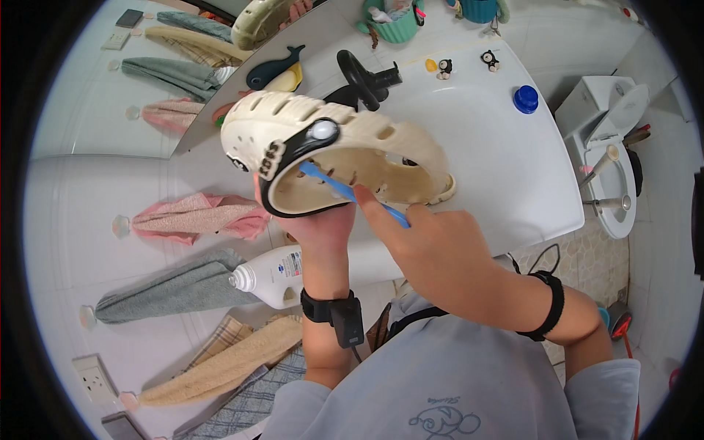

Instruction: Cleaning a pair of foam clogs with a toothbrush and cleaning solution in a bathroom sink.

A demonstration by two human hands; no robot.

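My left hand (324, 225) holds up a cream foam clog (264, 124) from below, above the white washbasin (506, 170). The clog lies tilted with its opening facing me; a black strap (308, 143) with a white rivet and charms crosses its side. Between the fingers of my right hand (434, 247) is a blue toothbrush (352, 192). Its head reaches into the clog's opening, against or close to the inner wall; contact cannot be told. Most fingers of my left hand are hidden behind the clog.
Behind the clog rises a black faucet (368, 80). A blue bottle cap (526, 99) and small bear figures (444, 69) sit on the basin's rim. An uncapped white bottle (275, 278) stands by my left forearm. Towels (203, 217) hang at the left; a toilet (610, 159) is at the right.
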